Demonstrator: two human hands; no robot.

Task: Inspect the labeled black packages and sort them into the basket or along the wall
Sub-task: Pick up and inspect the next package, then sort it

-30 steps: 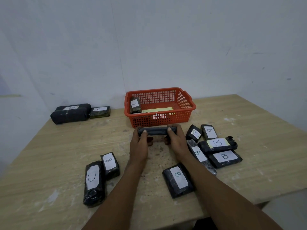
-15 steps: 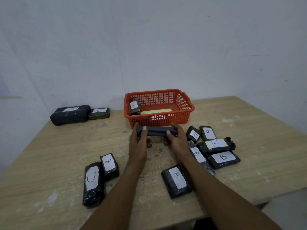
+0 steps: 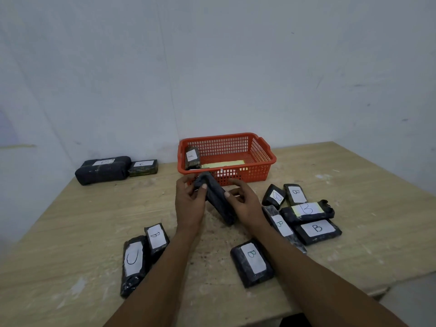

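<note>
While gripped at both ends: one long black package (image 3: 218, 201), held just above the wooden table (image 3: 70, 227), tilted so its far end points up-left toward the red basket (image 3: 259, 172) and its near end dips down-right. Left hand (image 3: 190, 201) curled round the upper end, thumb on top. Right hand (image 3: 245, 204) pinching the lower half, thumb against the side, fingers behind. No label visible on the side turned to the camera.

Inside the basket: a small dark package (image 3: 192, 158) leaning in the left corner, white label facing up, and a flat yellow-labelled piece (image 3: 224, 164) lying along the bottom.

Along the wall, back left: a big black bundle (image 3: 102, 169) with a white label, and touching its right end a smaller package marked C (image 3: 143, 166).

Near left of the forearms: a long package marked C (image 3: 133, 263) lying just beside a shorter one marked B (image 3: 156, 237), edges touching.

Right of the hands: a cluster of five B packages (image 3: 306, 210), overlapping one another. Nearer the table edge, between the forearms, a lone B package (image 3: 252, 263) lying flat, label up.
</note>
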